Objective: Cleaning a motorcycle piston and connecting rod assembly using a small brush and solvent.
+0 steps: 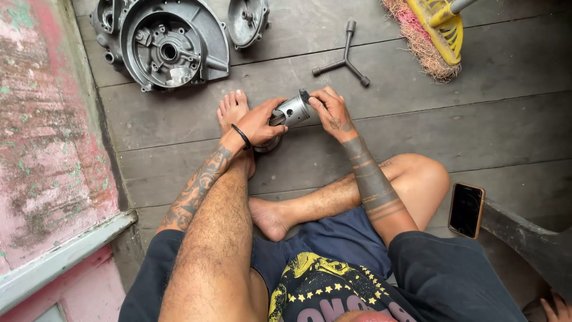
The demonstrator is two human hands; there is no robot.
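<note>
Just in front of the person's outstretched foot (232, 108), a silver piston (292, 111) is held off the floor boards (476, 131) between both hands. The left hand (260, 122) wraps closed around its open end to steady it, while the right hand (332, 111) pinches its top rim with the fingertips. Beyond the foot lie an engine casing (164, 45), a round cover (247, 21) and a three-armed wrench (344, 59).

Barefoot, in dark navy shorts and a black shirt printed with yellow stars; tattooed forearms, banded rings on the right, black wristband (241, 136) on the left.
</note>
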